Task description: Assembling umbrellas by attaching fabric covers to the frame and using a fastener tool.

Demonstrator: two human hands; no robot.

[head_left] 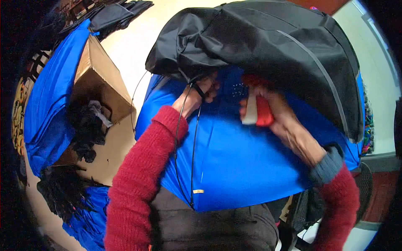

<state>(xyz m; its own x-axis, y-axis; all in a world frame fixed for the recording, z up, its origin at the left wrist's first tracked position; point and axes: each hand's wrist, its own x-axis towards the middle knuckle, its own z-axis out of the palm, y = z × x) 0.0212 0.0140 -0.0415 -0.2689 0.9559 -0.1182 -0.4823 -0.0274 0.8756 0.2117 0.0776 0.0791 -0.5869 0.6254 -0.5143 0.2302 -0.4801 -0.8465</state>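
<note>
Watching remotely, I note: right hand (pixel 278 105), fingers wrapped around a red-and-white tool (pixel 264 113), over blue cloth (pixel 247 167). Left hand (pixel 191 100) sits to its left, fingers bent beside a black strap (pixel 200 92); shaded there, I can't tell if they pinch it. Black cloth (pixel 259 37) bulges just beyond both sets of fingers. Thin black rods (pixel 193 154) run from near the left fingers to the blue cloth's near corner. Cardboard box (pixel 98 81) well left of them.
</note>
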